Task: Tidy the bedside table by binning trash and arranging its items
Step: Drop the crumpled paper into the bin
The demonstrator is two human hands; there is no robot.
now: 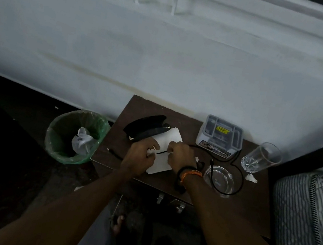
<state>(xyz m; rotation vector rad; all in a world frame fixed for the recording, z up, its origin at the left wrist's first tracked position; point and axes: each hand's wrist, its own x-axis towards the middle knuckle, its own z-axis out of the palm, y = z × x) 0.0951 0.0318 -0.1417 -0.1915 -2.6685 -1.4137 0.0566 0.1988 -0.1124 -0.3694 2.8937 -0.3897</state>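
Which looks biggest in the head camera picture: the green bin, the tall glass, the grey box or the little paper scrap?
1. Green bin, biggest.
2. Grey box and tall glass look about alike, so no ranking.
3. Paper scrap, smallest.

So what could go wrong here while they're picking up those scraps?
The black cable runs under the right hand and loops past the glass ashtray near the table's front edge; snagging it might drag the ashtray off. The drinking glass looks tilted and could tip. The left hand holds a crumpled bit that may miss the bin.
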